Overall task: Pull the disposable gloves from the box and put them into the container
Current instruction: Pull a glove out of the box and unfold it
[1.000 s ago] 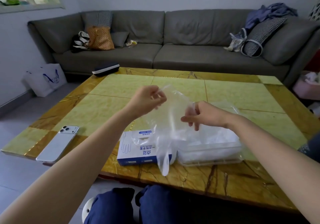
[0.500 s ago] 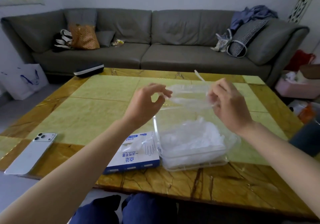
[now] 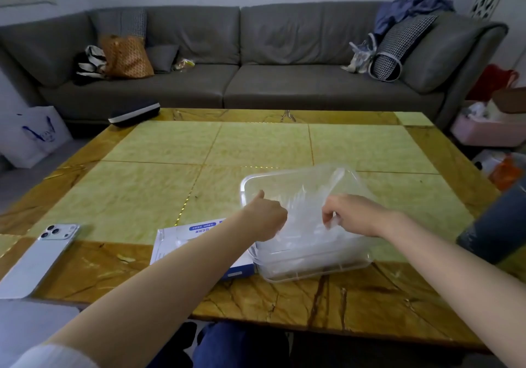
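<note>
A clear plastic container (image 3: 299, 175) stands near the table's front edge, holding a heap of thin clear disposable gloves (image 3: 303, 221). Both hands are down inside it. My left hand (image 3: 263, 215) has its fingers curled into the gloves at the container's left side, thumb up. My right hand (image 3: 351, 215) pinches the glove plastic at the right side. The white and blue glove box (image 3: 196, 232) lies flat just left of the container, partly hidden by my left forearm.
A silver phone (image 3: 39, 256) lies at the table's left front corner. A dark case (image 3: 133, 114) sits at the far left edge. A grey sofa with bags and cushions runs behind the table (image 3: 256, 145). A dark cylinder (image 3: 495, 225) stands at the right edge.
Both hands came down from above the table, carrying the stretched glove into the container, and now press into the heap. The camera view shifted right.
</note>
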Demonstrator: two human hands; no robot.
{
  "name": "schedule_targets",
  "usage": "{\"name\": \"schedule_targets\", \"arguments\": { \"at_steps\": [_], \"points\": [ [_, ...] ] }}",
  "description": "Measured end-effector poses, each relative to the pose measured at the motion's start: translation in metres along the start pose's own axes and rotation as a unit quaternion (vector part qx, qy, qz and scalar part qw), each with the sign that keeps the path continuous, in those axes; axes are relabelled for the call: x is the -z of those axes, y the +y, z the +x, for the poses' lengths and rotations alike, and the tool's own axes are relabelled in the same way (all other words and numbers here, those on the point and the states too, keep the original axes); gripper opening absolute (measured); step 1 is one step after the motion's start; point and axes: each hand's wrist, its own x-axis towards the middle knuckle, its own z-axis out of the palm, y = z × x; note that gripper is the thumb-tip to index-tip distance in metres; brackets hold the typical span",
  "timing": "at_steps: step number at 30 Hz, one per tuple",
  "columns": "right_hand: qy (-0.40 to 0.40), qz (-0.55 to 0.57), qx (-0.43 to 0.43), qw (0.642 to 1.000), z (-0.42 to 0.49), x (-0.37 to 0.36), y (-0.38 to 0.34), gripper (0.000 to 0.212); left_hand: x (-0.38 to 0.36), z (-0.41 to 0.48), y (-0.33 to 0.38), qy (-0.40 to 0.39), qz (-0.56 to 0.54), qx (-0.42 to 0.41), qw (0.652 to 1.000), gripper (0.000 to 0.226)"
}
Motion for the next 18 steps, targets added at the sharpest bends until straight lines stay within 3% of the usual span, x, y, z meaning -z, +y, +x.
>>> {"name": "schedule_targets", "arguments": {
  "at_steps": [7,10,12,14,16,18],
  "points": [
    [-0.19,-0.02,-0.068,0.979,0.006,0.007,-0.02,0.043,0.001,0.012,0.016,-0.112,0.06,0.01,0.992,0.014],
    [-0.254,0.003,-0.077,0.964,0.007,0.012,-0.023,0.049,0.003,0.016,0.015,-0.107,0.029,0.023,0.994,0.014],
    [-0.271,0.012,-0.084,0.959,0.006,0.019,-0.026,0.05,0.007,0.018,0.014,-0.063,0.01,0.034,0.997,0.016],
    [-0.209,-0.018,-0.08,0.974,0.004,0.027,-0.028,0.036,0.01,0.02,0.014,0.001,-0.004,0.041,0.999,0.013],
    [-0.058,-0.08,-0.07,0.993,0.003,0.031,-0.034,0.021,0.008,0.023,0.014,0.025,-0.032,0.047,0.998,0.012],
    [0.061,-0.074,-0.041,0.995,0.007,0.027,-0.041,0.015,0.003,0.028,0.017,0.016,-0.064,0.053,0.996,0.019]
  ]
}}
